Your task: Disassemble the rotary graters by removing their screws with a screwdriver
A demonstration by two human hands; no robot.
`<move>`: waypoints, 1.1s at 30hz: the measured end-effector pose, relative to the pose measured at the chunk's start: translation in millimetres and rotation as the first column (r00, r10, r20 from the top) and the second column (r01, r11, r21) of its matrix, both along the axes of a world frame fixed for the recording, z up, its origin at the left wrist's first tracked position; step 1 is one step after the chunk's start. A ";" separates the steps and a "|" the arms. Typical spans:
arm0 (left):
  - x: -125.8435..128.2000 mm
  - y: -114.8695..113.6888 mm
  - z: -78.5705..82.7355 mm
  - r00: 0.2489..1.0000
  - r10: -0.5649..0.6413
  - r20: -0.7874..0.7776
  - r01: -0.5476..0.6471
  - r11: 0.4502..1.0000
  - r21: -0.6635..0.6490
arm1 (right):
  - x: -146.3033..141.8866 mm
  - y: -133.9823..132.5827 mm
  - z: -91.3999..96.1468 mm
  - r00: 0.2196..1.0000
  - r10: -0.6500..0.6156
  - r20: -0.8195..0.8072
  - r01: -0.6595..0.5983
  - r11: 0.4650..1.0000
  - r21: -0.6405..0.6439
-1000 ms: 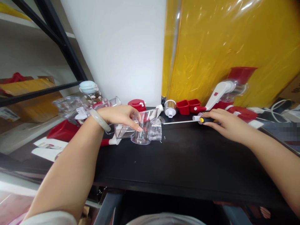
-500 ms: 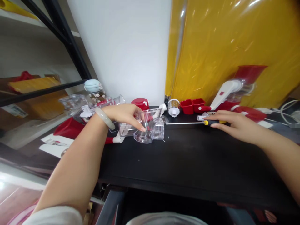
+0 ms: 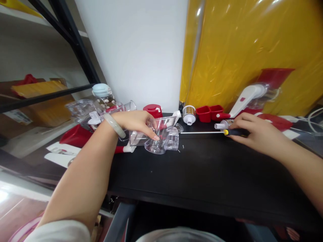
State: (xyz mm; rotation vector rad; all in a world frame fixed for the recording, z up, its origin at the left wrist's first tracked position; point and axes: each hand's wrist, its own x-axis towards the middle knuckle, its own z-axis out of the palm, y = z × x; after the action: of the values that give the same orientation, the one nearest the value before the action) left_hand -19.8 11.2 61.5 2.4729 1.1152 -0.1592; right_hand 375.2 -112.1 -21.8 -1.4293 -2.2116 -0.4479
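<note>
L. hand (image 3: 138, 123): part-open, thumb & fingers grasping clear plastic housing (image 3: 154, 148). R. hand (image 3: 252, 131): fingers closed on handle of screwdriver (image 3: 217, 132), black/yellow, shaft approx. parallel to tabletop (image 3: 202, 171) front edge, pointing at housing's R. side; tip contact can't tell. Housing: under L. hand, L. of tabletop ctr., nearer rear edge than front. Grater drum (image 3: 189, 115) w/ red cups (image 3: 204, 114) adj.: along rear edge.

Room to pass along table (image 3: 202, 178) front. Screwdriver (image 3: 226, 132) bars way back; drum (image 3: 189, 115) and red cups (image 3: 204, 114) crowd rear, yellow sheet (image 3: 234, 50) behind.
</note>
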 end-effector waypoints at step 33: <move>-0.8 5.1 -3.4 1.000 -0.004 -0.014 0.003 0.999 -0.043 | 0.5 15.9 -16.7 0.998 0.048 -0.045 -0.058 0.972 -0.228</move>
State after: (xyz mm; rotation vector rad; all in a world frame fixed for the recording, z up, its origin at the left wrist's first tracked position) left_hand -20.6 16.3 58.0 2.4393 1.1014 -0.1999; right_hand 375.6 -96.2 -38.5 -1.4749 -2.3236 -0.1469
